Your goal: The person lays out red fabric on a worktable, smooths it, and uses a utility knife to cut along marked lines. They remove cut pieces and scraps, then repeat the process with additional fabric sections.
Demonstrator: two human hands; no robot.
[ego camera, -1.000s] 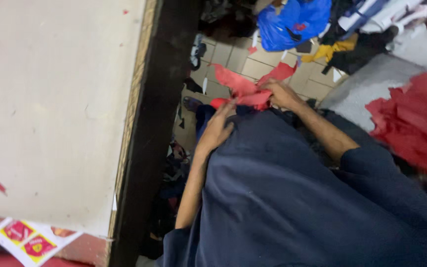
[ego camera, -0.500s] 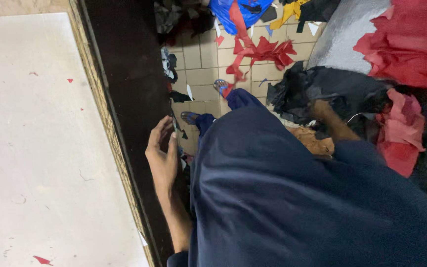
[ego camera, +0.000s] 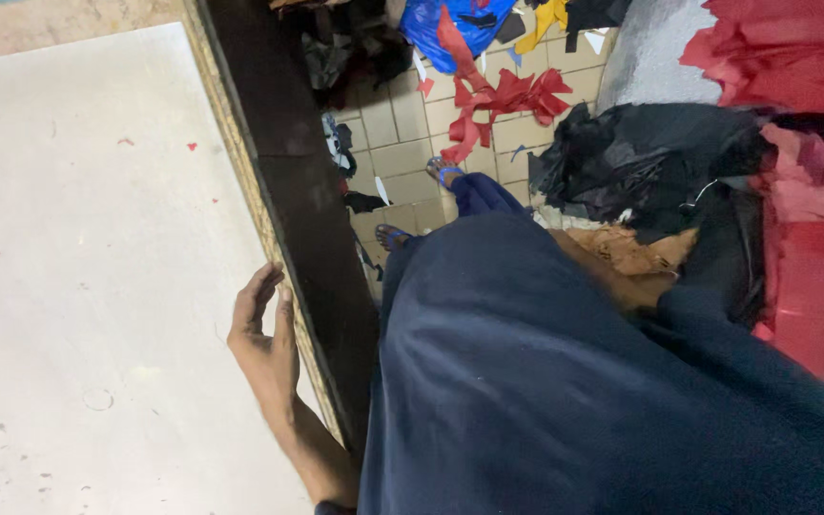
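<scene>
Dark blue cloth of my own garment [ego camera: 565, 381] fills the near part of the view, hanging from my body down toward the floor. Just left of it, my left hand [ego camera: 264, 334] rests at the edge of the pale surface [ego camera: 97, 267], palm on the board, fingers [ego camera: 257, 291] loosely curled and close together, holding nothing. The surface carries a few tiny red specks and faint stains. Its rough, fibrous edge [ego camera: 240, 181] runs past my thumb, and a dark wooden side panel [ego camera: 288, 162] drops away beside it.

On the other side, my right arm [ego camera: 612, 277] reaches down past the garment into a heap of cloth; the hand itself is hidden, so I cannot tell whether its fingers are spread or closed. A tan piece of fabric [ego camera: 636, 250] lies against the arm, with a black pile [ego camera: 650, 162] just beyond it and red cloth [ego camera: 803, 277] to the right.

Farther out, my foot in a blue sandal [ego camera: 445, 172] stands on the tiled floor [ego camera: 402, 153]. Red scraps [ego camera: 503, 95] lie scattered on the tiles, and a blue bag [ego camera: 450, 29] sits at the far end beside a grey sheet [ego camera: 650, 57].
</scene>
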